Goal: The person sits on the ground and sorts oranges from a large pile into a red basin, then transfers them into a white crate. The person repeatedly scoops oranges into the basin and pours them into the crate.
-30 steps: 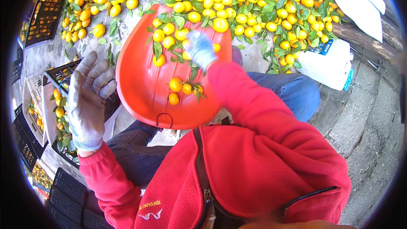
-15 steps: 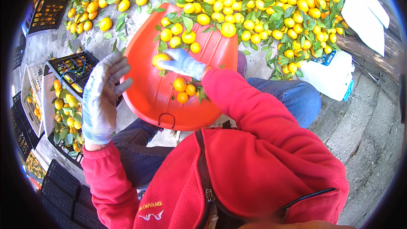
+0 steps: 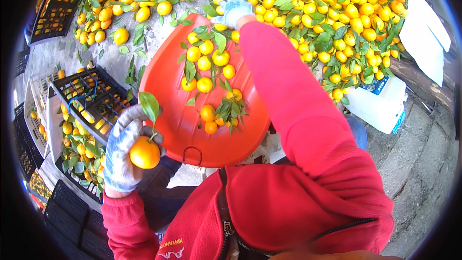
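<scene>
A red scoop (image 3: 166, 125) is set in front of the body, and several fruits (image 3: 204, 84) with leaves are gathered inside it. By the scoop's near left rim, an orange fruit (image 3: 144, 153) is held in the gloved left hand (image 3: 121, 151); the fingers are curled round it, and a single green leaf (image 3: 148, 106) is carried upright on its stem. The gloved right hand (image 3: 233, 12) is stretched to the scoop's far edge, where it is placed at the border of a large fruit pile (image 3: 356, 24) spread beyond the scoop. Its fingers are partly hidden among fruit and foliage, so whether anything is gripped there cannot be told. To the left of the scoop, a black crate (image 3: 94, 97) is propped at a tilt, with fruit seen through its mesh. To the scoop's right, a white container (image 3: 378, 106) is placed beside the pile.
</scene>
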Demonstrator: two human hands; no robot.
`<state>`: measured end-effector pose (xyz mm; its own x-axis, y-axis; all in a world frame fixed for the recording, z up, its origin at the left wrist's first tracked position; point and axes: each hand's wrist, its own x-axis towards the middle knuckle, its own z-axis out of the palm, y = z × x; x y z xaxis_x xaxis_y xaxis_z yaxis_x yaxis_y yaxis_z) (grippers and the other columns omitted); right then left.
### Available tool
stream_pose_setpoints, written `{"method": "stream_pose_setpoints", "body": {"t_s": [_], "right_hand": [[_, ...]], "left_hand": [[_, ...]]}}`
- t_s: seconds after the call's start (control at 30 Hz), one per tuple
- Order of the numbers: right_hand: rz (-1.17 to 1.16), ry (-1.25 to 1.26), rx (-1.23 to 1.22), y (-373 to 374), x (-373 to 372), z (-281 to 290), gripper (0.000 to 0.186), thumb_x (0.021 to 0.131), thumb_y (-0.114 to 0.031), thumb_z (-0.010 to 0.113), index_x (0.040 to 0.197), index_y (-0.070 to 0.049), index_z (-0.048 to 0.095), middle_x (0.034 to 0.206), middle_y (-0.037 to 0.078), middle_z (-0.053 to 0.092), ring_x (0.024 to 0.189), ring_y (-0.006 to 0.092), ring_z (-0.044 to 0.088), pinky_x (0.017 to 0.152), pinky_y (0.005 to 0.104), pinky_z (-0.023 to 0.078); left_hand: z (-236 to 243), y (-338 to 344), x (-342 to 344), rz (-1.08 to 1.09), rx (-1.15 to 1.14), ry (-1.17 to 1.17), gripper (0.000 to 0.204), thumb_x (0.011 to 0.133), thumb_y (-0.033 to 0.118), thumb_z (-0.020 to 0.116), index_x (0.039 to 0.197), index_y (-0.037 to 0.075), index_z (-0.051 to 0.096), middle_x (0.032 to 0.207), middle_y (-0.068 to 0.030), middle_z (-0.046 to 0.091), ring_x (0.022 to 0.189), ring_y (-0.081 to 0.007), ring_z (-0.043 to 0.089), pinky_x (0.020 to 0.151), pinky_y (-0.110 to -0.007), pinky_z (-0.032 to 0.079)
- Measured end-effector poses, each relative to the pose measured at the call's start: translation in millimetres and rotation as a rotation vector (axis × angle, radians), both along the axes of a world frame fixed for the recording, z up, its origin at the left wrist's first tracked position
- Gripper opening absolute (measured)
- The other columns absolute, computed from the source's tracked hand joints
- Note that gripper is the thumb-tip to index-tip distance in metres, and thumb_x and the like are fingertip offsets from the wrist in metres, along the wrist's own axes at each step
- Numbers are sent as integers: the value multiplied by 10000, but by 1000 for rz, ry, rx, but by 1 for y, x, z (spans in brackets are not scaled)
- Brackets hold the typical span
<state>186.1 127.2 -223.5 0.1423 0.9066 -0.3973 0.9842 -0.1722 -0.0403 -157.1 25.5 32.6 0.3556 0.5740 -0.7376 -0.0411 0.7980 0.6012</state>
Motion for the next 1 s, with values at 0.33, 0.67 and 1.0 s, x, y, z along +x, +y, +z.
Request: {"method": "stream_pose_setpoints", "body": {"t_s": [0.33,0.67,1.0], "right_hand": [[91,114,-270,-77,-71,0,452,769,-468,654,1081,-146,713,1140,113,668,1002,320,642,866,471,515],[846,1003,120,-117,-88,9,240,960,-283,501,911,-86,629,828,117,624,862,290,649,731,426,499],[-216,162,11,3,135,-52,835,784,-611,639,1435,-135,422,1460,177,441,1341,363,427,1101,443,364]], "left_hand": [[7,-1,6,-72,129,81,564,919,454,574,1293,35,512,1205,-136,578,805,-144,600,616,-291,546],[10,-4,1,-49,151,22,547,927,422,572,1282,10,513,1217,-157,594,839,-169,629,638,-314,562],[4,8,0,-28,137,93,597,925,472,567,1278,-5,497,1198,-171,581,822,-159,617,618,-296,566]]}}
